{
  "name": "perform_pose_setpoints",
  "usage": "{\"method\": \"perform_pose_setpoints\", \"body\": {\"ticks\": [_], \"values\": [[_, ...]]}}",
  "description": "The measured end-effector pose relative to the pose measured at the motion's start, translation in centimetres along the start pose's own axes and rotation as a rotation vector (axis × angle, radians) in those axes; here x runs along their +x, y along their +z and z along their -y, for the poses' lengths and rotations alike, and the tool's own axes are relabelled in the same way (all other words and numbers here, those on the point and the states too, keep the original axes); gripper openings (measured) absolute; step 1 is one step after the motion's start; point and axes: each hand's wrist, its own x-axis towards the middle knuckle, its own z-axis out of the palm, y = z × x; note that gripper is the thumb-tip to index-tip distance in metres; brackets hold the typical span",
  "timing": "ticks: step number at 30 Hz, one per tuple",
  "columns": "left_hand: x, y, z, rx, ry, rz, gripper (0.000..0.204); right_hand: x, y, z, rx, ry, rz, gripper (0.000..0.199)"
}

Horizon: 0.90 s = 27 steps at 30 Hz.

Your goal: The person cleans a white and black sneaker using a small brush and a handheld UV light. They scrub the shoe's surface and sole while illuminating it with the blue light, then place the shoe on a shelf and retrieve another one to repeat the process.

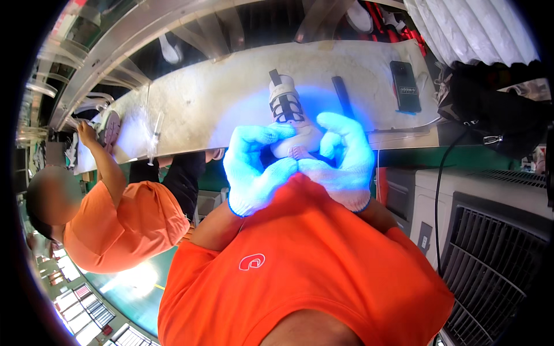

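Both gloved hands, left hand (254, 167) and right hand (343, 158), have their fingers closed around a white shoe (288, 112) at the tabletop (231, 86) edge. Blue glare may hide the grip; the shoe could slip off the edge.

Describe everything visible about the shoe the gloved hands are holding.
The shoe is a white sneaker with black lacing or straps across its upper and a black pull tab at the far end. It lies lengthwise on the pale worktable, washed in blue light. The left hand and right hand, in white knit gloves, grip its near end.
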Motion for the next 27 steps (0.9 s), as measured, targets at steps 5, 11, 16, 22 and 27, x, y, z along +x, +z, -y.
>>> {"method": "perform_pose_setpoints", "body": {"ticks": [5,11,16,22,27], "values": [[1.1,-2.2,0.4,-0.013,-0.137,0.22,0.052,0.1,0.7,1.1,-0.337,-0.121,0.124,0.067],[1.1,-0.1,-2.1,-0.066,-0.297,0.086,0.034,0.2,0.6,0.7,-0.315,-0.15,0.151,0.064],[1.9,-0.3,-2.2,-0.095,-0.418,0.068,0.03,0.5,1.1,-0.5,-0.405,-0.403,0.057,0.073],[2.7,-0.6,-1.9,0.115,-0.22,0.164,0.047,1.1,0.1,-0.2,-0.492,-0.387,0.083,0.081],[3.0,-1.3,-1.6,0.173,-0.181,0.211,0.056,1.5,-0.6,-1.0,-0.5,-0.364,0.059,0.078]]}}
